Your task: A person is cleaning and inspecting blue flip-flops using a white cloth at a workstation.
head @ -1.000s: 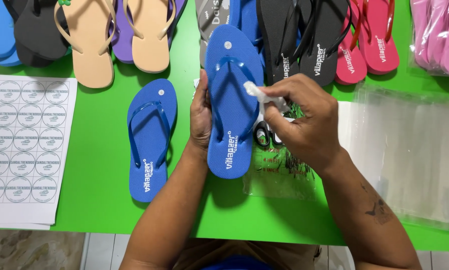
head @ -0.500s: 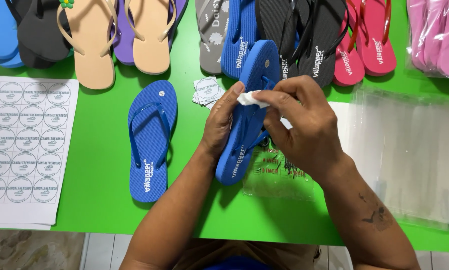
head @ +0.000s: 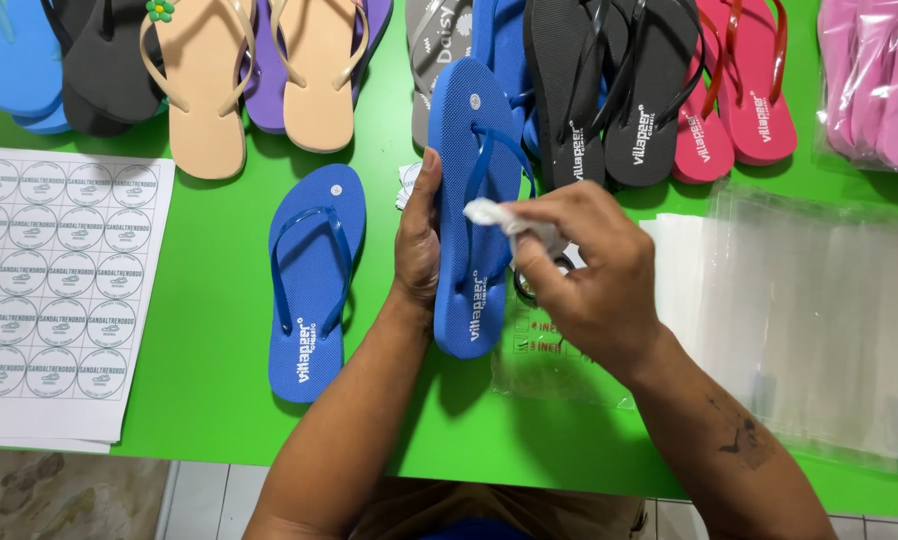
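Hands are both busy in the middle of the frame: the left hand (head: 419,240) grips the blue sandal (head: 474,205) tipped on its edge, the right hand (head: 584,275) pinches a white cloth (head: 494,214) on it, so a loose grip could drop the sandal.

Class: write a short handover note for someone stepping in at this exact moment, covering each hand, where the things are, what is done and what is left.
Left hand grips the blue flip-flop, tilted on edge above the green table.
Right hand presses a white cloth against its strap area.
Its blue mate lies flat to the left; clear bags lie to the right, sticker sheet far left.
Done: cannot tell how much is wiped.
Left: nothing bagged yet.
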